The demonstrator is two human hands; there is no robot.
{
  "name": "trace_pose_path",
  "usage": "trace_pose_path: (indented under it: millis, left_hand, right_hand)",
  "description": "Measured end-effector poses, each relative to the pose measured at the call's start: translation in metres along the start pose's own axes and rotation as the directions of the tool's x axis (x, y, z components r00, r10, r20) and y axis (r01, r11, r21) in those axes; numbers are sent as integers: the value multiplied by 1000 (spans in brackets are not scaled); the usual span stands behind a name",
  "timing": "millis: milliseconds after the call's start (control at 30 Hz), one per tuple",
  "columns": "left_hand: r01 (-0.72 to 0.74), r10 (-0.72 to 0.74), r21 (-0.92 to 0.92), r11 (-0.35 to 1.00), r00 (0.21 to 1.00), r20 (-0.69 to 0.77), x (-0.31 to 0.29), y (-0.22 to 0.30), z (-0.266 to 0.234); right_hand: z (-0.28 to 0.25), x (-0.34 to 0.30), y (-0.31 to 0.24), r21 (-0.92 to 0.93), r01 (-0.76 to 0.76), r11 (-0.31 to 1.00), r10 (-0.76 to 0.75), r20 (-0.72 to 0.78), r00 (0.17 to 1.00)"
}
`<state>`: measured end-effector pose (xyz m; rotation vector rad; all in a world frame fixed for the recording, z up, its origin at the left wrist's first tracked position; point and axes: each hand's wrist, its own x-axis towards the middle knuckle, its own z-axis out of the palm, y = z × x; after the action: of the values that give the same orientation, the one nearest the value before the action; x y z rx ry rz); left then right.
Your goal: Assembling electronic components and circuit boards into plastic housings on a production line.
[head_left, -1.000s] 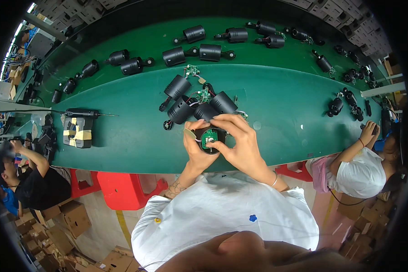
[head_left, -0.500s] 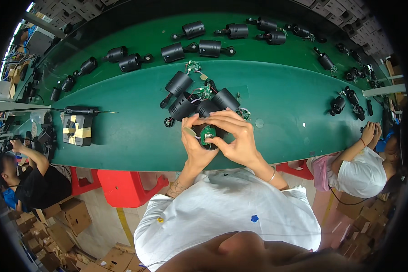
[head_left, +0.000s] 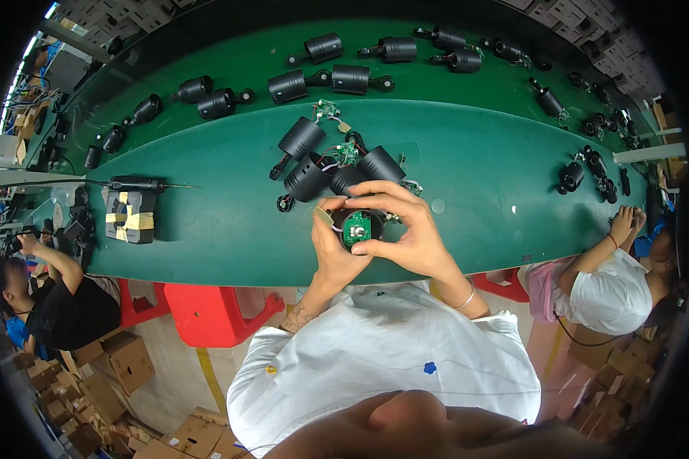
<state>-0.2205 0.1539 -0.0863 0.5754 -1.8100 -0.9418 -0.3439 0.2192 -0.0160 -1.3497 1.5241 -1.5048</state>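
Both my hands are wrapped round a black cylindrical housing (head_left: pixel 377 220), its open end facing up toward me. A green circuit board (head_left: pixel 357 229) with a small metal post sits inside that opening. My left hand (head_left: pixel 334 251) closes on its left side, near a small pale tab on a wire. My right hand (head_left: pixel 413 243) curves over the far and right side, the thumb at the near rim. Just beyond my fingers lies a cluster of similar black housings (head_left: pixel 302 138), some with green circuit boards (head_left: pixel 348 153) and wires hanging out.
At left, an electric screwdriver (head_left: pixel 138 184) lies by a black block with yellow tape (head_left: pixel 132 218). More housings (head_left: pixel 351 79) line the far green strip (head_left: pixel 260 65). A red stool (head_left: pixel 210 314) stands left of me. Two people work at the sides, one at right with hands (head_left: pixel 626 223) on the table.
My right thumb has drawn back from over the circuit board to the housing's rim, so more of the board shows. The held housing has shifted slightly.
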Motion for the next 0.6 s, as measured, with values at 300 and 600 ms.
trace_pose_path:
  millis: [300,600]
  left_hand:
    - [-45,51,-96,994,997,55,-1,5,4]
    - [-247,248,-23,969,968,28,-4,1,5]
  right_hand:
    - [-14,-1,-2,56,-52,997,41,181,983]
    - [-3,-7,14,435,-147,888,65,198,978]
